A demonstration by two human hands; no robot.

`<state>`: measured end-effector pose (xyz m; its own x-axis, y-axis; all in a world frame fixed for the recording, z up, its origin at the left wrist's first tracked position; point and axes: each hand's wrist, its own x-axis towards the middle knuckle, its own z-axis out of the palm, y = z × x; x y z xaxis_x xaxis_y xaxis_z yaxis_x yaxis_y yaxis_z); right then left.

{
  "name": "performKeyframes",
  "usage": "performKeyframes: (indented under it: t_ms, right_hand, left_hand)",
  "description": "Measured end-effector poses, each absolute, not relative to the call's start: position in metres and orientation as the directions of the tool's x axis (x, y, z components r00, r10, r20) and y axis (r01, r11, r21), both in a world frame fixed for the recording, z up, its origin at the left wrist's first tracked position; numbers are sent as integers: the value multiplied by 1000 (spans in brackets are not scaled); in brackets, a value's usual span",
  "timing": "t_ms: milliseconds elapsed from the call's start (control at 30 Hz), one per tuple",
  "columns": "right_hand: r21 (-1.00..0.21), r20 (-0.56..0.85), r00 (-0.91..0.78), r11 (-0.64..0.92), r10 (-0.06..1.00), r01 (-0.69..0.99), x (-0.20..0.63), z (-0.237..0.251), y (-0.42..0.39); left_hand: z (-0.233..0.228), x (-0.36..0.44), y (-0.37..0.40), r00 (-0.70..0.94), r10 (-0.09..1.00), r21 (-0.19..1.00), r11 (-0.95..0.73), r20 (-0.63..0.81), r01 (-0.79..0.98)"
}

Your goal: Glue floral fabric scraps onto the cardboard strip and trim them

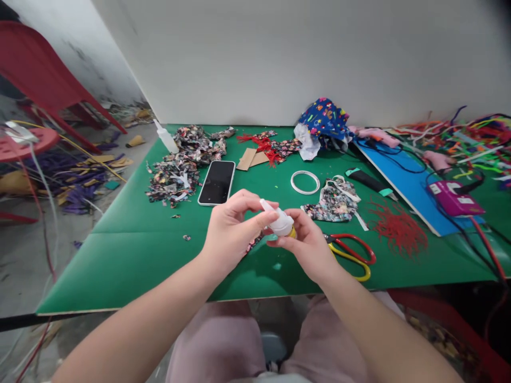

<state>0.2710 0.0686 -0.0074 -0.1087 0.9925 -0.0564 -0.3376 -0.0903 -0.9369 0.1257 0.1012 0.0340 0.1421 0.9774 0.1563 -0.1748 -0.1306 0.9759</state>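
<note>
Above the front of the table I hold a small white nozzle bottle (281, 224) between both hands, tilted with its tip pointing up and left. My left hand (231, 226) pinches it near the nozzle end. The fingers of my right hand (307, 242) close around its lower end, where a yellow band shows. Below the bottle, a scrap of dark floral fabric (254, 242) is partly hidden by my left hand. Scissors (353, 250) with red and yellow handles lie just right of my right hand, their blades mostly covered.
A phone (217, 182) lies beyond my left hand, near piled floral scraps (173, 181) and another white bottle (166, 138). Farther right are a white ring (305, 182), a box cutter (369, 182), red threads (400, 226), a blue board (403, 183) and pink glue guns (375, 136) with cords.
</note>
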Motion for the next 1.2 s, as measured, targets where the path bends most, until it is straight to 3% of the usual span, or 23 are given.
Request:
performKeyframes:
  t_ms: [100, 167, 367, 567, 800, 1067, 1200]
  right_hand:
    - [-896, -84, -304, -205, 949, -395, 273, -6, 66]
    - [-877, -84, -346, -234, 934, -419, 274, -5, 65]
    - [-772, -65, -256, -211, 964, -599, 274, 4, 62]
    - [-829, -128, -188, -209, 974, -519, 273, -1, 63]
    - [-765, -99, -382, -316, 919, -562, 280, 4, 63]
    - [-855, -164, -403, -333, 901, -397, 279, -5, 64]
    - [-814, -141, -301, -283, 943, -508, 280, 0, 63]
  left_hand:
    - [36, 128, 99, 146, 982, 974, -86, 119, -211]
    - [36, 130, 99, 169, 983, 970, -28, 70, -241]
    - [30, 135, 98, 20, 998, 943, -47, 57, -330]
    - [28, 138, 95, 35, 999, 936, -20, 34, -351]
    - [34, 140, 101, -16, 999, 945, 25, -32, -326]
    - [37, 144, 102, 28, 999, 917, 34, -25, -398]
    - [34, 147, 102, 32, 997, 901, 71, -63, -428]
